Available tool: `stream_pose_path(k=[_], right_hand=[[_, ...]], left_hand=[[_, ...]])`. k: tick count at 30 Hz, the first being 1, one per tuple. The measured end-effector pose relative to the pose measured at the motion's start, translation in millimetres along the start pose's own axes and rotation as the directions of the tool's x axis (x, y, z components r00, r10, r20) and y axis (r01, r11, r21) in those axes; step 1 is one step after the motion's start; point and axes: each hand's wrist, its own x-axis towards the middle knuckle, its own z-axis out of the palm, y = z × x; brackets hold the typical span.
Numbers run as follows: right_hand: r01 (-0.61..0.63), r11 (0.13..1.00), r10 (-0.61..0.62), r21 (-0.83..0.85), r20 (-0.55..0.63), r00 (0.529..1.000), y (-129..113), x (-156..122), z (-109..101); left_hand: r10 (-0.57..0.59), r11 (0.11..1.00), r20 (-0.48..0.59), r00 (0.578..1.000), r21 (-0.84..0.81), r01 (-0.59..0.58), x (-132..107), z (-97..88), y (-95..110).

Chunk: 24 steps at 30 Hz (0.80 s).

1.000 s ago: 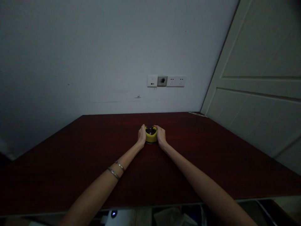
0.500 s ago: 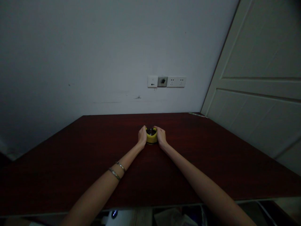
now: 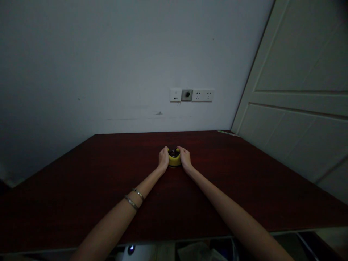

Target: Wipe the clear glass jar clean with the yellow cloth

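Note:
A small round yellow container (image 3: 174, 160) with a dark top stands on the dark red-brown table (image 3: 81, 188), out at arm's length. My left hand (image 3: 163, 158) cups its left side and my right hand (image 3: 185, 158) cups its right side, fingers curled round it from both flanks. Two thin bangles sit on my left forearm. The room is dim, and what lies on top of the container I cannot make out.
A white wall stands behind the table with a strip of sockets (image 3: 191, 95). A white panelled door (image 3: 296, 101) runs along the right. A thin strip (image 3: 227, 133) lies at the table's far right corner. Below the near edge are papers and a lit device (image 3: 131, 248).
Both hands stay on the yellow container, now closed in a little tighter around it. The view has shifted slightly.

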Motion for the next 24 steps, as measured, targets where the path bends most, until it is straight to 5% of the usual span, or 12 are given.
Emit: stream_pose_path(k=[8, 15, 24], right_hand=[[0.183, 0.977, -0.173, -0.111, 0.096, 0.98, -29.1, 6.2, -20.9], [0.422, 0.884, -0.271, -0.202, 0.514, 0.814, -79.6, 3.9, -57.3], [0.504, 0.821, -0.216, -0.268, 0.671, 0.709, -85.6, -2.6, -51.3]], left_hand=[[-0.006, 1.0, -0.021, 1.0, -0.026, 0.006, -0.3, -1.6, 3.0], [-0.012, 0.995, -0.082, 0.997, -0.102, 0.004, 5.4, -5.0, 8.3], [-0.045, 0.969, -0.201, 0.979, -0.248, -0.007, 33.7, -26.5, 24.5]])
